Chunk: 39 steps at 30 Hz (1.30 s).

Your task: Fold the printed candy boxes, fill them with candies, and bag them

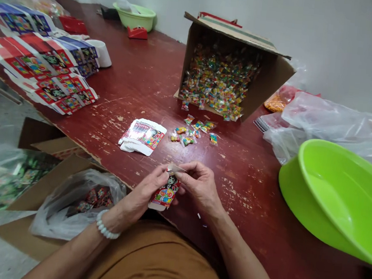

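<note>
Table's near edge: L hand (150, 186) curls its fingers round a small printed carton (167, 193); R hand (201, 185) has thumb & index pinched at its top flap. Part-done, by the look: white flap out at the bottom end, contents can't be told. Not yet opened, apparently: flat cartons (146, 136) fanned just beyond, plus more carton bundles (53, 67) at far L. Wrapped gummies (195, 132) lie loose nearby, lots more in the tipped cardboard box (272, 84).

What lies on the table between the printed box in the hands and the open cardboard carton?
In the head view, a loose cluster of clear-wrapped multicoloured candies lies on the dark-red table between the printed box and the cardboard carton.
</note>
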Available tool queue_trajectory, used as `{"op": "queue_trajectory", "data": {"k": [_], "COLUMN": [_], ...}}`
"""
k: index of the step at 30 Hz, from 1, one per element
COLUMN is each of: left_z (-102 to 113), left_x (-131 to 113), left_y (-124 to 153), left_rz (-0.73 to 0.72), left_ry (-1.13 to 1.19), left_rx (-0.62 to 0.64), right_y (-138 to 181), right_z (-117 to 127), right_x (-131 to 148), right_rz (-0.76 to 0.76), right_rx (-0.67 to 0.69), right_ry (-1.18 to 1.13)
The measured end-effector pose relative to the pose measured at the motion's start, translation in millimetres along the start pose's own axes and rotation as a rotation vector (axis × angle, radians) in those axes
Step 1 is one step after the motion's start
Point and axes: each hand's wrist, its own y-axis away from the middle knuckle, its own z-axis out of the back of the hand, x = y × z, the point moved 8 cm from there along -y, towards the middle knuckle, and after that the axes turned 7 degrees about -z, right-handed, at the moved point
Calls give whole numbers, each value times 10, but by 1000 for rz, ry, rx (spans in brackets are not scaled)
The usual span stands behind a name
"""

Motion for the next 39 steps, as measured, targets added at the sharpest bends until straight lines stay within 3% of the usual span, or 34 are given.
{"op": "queue_trajectory", "data": {"k": [3, 10, 16, 22, 28, 33, 39], "left_z": [-58, -58, -28, 28, 77, 130, 128], "left_x": [138, 90, 101, 56, -11, 49, 62], "left_y": [37, 24, -7, -13, 4, -5, 0], "left_rz": [134, 113, 60, -4, -33, -28, -38], "left_ry": [46, 111, 28, -85, -143, -137, -109], "left_rx": [48, 36, -12, 2, 15, -36, -112], "right_y": [20, 117, 58, 17, -25, 15, 77], "right_z": [-21, -91, -111, -224, -157, -138, -180], "right_x": [44, 312, 247, 338, 287, 269, 153], "right_rz": [72, 244, 81, 87, 84, 174, 112], "right_rx": [11, 69, 130, 242, 144, 65, 156], "right_ry": [138, 311, 310, 398, 291, 407, 362]}}
